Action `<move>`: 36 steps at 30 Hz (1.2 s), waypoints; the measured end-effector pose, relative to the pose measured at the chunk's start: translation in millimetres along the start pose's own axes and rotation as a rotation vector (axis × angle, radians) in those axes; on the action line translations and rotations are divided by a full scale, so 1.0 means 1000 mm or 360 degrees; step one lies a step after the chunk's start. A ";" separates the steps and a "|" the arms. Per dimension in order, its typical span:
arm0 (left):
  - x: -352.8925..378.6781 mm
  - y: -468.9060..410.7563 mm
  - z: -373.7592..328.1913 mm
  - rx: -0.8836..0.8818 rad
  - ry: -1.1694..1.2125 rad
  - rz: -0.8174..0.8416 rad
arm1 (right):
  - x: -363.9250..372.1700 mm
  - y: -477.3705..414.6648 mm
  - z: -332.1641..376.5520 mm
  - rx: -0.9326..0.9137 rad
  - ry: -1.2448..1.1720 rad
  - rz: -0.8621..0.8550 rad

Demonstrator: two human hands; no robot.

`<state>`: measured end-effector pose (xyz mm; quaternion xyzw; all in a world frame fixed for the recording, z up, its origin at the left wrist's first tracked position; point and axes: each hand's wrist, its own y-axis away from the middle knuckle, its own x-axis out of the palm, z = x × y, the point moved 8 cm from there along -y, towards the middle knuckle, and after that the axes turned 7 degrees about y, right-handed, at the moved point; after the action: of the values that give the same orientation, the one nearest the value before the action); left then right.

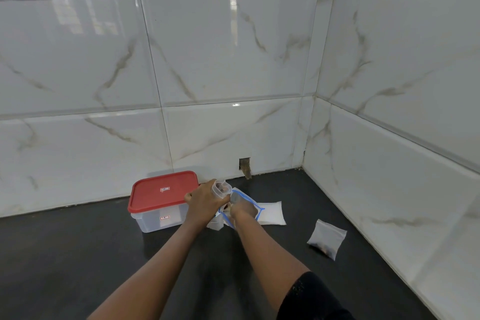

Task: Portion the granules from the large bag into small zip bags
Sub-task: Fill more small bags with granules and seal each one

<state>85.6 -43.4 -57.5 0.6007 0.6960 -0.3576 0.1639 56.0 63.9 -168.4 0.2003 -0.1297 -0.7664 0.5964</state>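
- Probably limp and slippery, the large bag (246,201) at the desk's (78,254) twelve o'clock wants holding by its blue rim.
- Left hand (205,202) grips a clear cup (221,188); right hand (241,212) grips that rim.

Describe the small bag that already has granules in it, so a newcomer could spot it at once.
Start at the dark countertop where it meets the tiled right wall. The small zip bag lies alone near that wall, right of the right hand. Unlike the flat white stack farther back, it is puffed, with dark granules at its lower edge.
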 end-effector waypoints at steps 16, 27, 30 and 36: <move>-0.001 0.019 -0.012 -0.0081 -0.0095 -0.0045 | -0.077 0.046 0.011 -0.0032 0.0442 -0.0319; 0.002 0.044 -0.009 0.0038 -0.0074 0.0012 | -0.089 0.065 -0.008 -0.0059 0.0506 -0.0306; 0.002 0.047 -0.009 0.0028 -0.0079 0.0022 | -0.091 0.068 -0.009 -0.0091 0.0493 -0.0336; 0.003 0.052 -0.013 0.0064 -0.0095 0.0017 | -0.091 0.073 -0.014 -0.0101 0.0498 -0.0301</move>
<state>137.4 -31.3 -65.8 0.5967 0.6803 -0.3883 0.1744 144.6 133.4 -134.8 0.3094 0.0083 -0.7823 0.5407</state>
